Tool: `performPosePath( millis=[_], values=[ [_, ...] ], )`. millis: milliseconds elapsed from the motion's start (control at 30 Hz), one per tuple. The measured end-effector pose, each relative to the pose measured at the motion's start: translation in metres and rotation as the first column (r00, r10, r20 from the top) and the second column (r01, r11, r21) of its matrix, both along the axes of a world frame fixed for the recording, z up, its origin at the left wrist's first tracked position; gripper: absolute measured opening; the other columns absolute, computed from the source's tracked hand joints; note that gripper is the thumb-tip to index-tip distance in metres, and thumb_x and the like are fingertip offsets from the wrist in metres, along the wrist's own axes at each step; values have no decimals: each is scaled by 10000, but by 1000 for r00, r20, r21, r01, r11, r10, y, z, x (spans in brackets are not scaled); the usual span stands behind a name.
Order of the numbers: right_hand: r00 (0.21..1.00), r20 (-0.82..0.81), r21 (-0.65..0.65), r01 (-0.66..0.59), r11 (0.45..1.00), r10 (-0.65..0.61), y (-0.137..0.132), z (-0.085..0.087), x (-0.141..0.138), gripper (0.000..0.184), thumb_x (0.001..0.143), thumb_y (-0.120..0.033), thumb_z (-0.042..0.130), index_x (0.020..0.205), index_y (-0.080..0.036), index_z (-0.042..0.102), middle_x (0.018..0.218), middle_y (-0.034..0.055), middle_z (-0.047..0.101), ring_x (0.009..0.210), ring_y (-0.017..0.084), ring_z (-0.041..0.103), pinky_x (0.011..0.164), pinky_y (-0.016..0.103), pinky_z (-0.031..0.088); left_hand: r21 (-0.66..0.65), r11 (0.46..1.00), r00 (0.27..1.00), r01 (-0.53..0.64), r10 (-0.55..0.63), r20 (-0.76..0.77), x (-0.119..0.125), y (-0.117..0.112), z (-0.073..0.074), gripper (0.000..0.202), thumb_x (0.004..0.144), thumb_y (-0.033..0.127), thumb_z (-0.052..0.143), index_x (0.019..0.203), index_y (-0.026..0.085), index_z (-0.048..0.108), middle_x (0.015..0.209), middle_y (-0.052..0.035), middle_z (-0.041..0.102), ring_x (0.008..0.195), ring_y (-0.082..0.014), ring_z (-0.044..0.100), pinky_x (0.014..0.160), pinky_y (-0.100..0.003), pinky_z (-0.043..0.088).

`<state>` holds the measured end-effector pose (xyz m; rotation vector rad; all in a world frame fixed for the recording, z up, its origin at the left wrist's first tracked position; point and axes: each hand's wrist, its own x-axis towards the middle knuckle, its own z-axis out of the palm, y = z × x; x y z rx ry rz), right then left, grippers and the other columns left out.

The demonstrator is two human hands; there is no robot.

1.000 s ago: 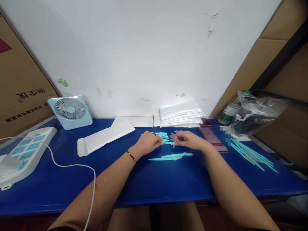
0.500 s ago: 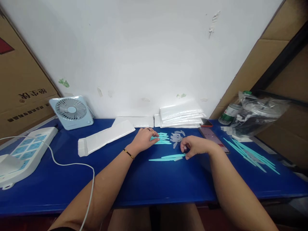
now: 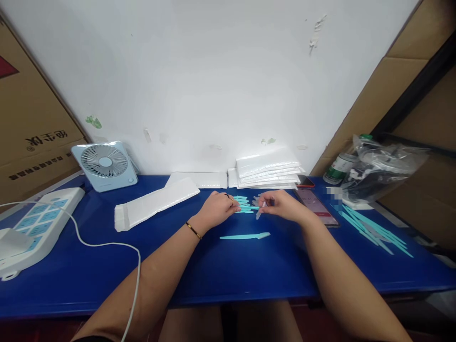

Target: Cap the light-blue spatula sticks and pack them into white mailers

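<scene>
Small packing workstation, likely warehouse or workshop corner. Blue surface (image 3: 228, 270) against bare white wall; stacked white mailer bags (image 3: 267, 172); cardboard boxes (image 3: 30, 128) at both sides; batches of teal plastic pieces (image 3: 372, 227); desk fan (image 3: 104, 165), power strip (image 3: 33, 225).

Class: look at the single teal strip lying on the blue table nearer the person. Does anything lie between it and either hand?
Nothing visible: only bare blue table separates the teal strip from the left hand and right hand.
</scene>
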<state>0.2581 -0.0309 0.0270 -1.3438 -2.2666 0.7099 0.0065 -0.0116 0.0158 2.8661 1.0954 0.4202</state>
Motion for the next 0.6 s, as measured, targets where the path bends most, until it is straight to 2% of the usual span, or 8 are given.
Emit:
performPosePath(
  millis=[100,167,233,300,367,467,533,600],
  values=[
    [994,38,68,100,993,-103,8,-5,10,148,741,-328,605,755,-189,652,644,2,596,576,131,498,540,239,349,-11,997,997,-73,73,14,-10,10,-2,369,927,405,376,774,219,655,843,-14,658,856,-175,576,743,-309,350],
    [980,50,114,187,976,-193,12,-6,15,176,723,-347,628,790,-188,667,623,2,585,564,137,497,538,247,348,-33,993,993,-109,110,38,-16,15,-6,304,910,409,412,897,241,665,953,-19,665,945,-196,566,796,-326,365],
    [972,49,137,220,966,-229,10,-4,16,238,692,-373,667,839,-187,681,622,2,581,555,139,489,530,252,343,-58,991,990,-119,123,63,-20,18,-11,291,873,430,479,1047,257,635,1082,-27,641,1041,-217,536,861,-346,367],
    [990,31,94,132,987,-135,4,1,12,286,673,-403,693,861,-188,684,684,12,608,581,139,498,536,251,353,-77,992,990,-104,110,83,-21,19,-15,357,836,442,537,1139,262,591,1156,-30,610,1100,-225,508,912,-359,358],
    [998,27,0,-51,999,51,-4,6,4,296,659,-426,711,839,-192,687,766,23,630,641,143,522,555,243,374,-80,993,990,-85,93,102,-19,17,-15,370,824,432,558,1151,260,582,1161,-27,605,1115,-222,499,934,-362,351],
    [950,131,-152,-262,953,282,-13,7,-10,281,603,-400,761,780,-192,693,767,16,623,665,140,534,556,229,378,-85,994,986,-71,82,143,-14,11,-9,308,834,421,547,1076,242,615,1104,-26,623,1079,-212,519,926,-345,361],
    [920,203,-199,-297,934,336,-15,4,-17,228,609,-355,760,739,-183,686,735,9,607,632,126,523,539,223,363,-135,990,986,-32,53,157,-10,4,-3,285,860,432,500,991,221,640,1028,-27,640,984,-188,562,856,-299,394],
    [924,223,-183,-273,944,311,-14,0,-22,173,660,-328,721,731,-177,672,716,6,596,607,115,512,530,219,350,-210,977,988,46,-14,152,-6,-4,2,318,885,449,445,944,212,649,947,-21,651,871,-160,587,751,-253,412]
  ],
)
